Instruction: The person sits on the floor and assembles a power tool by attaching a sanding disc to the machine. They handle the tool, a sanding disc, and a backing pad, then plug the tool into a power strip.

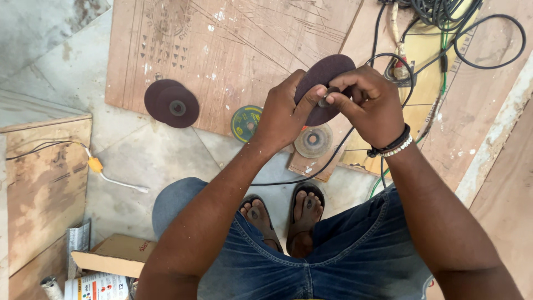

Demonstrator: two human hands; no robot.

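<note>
Left hand (283,114) and right hand (369,105) both pinching a dark abrasive disc (322,75) held above the plywood sheet (233,50), fingertips at its centre hole. Risk: slipping from a loose pinch, dropping onto the sandalled feet (288,214) below.

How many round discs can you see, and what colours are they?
Dark maroon discs: 3, one in both hands and two overlapping on the board
Green and yellow disc: 1
Grey worn disc: 1
Total: 5
</note>
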